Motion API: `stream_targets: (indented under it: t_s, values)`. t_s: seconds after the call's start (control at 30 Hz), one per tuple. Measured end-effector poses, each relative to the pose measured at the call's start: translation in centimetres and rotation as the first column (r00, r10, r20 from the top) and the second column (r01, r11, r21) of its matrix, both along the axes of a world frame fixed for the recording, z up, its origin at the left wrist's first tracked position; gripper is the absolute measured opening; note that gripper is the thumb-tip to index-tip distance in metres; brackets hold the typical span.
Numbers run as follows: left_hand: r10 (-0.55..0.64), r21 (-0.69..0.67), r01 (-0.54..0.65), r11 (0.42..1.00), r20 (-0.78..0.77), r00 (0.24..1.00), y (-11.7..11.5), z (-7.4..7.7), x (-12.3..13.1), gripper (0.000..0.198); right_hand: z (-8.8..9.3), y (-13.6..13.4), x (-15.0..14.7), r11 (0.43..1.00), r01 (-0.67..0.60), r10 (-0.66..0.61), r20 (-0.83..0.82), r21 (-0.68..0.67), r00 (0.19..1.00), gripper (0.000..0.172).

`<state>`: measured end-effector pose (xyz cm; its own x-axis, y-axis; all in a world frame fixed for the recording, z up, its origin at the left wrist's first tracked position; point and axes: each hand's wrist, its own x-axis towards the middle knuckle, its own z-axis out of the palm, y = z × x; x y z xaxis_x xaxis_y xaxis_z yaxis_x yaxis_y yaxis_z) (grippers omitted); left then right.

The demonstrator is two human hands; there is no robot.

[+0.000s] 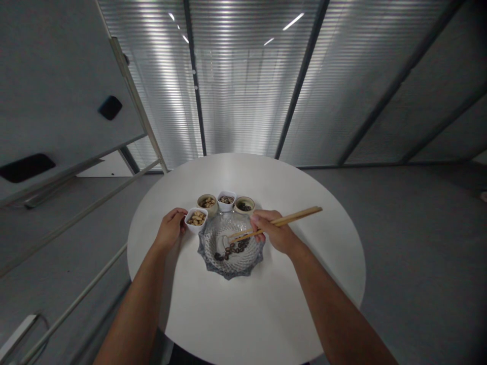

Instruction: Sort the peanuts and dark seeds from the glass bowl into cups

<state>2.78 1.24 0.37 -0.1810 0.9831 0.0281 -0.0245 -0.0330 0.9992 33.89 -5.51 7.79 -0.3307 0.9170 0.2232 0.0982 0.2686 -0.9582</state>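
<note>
Count two hands, one pair of wooden chopsticks [289, 219], four small bowls [227, 200] and one cut-glass dish [231, 268]. Your right hand [276, 230] is clenched on the chopsticks, their tips reaching over the dish just beside the row of dark seeds [232, 249]. Your left hand [171, 228] curls against the nearest white bowl [196, 219]; you cannot tell whether it grips. All stand on one round white table [243, 314].
</note>
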Motion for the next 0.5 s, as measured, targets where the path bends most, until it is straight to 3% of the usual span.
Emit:
stream_targets:
  t_s: [0.27, 0.5]
  values:
    - [-0.005, -0.002, 0.005, 1.000, -0.008, 1.000, 0.02, -0.01, -0.07, 0.019, -0.23, 0.38, 0.53, 0.999, -0.053, 0.053, 0.079, -0.007, 0.995, 0.051]
    - [-0.018, -0.013, 0.018, 1.000, 0.013, 1.000, -0.23, 0.39, 0.00, 0.021, -0.98, 0.54, 0.29, 0.999, -0.025, 0.029, 0.128, -0.030, 0.991, 0.050]
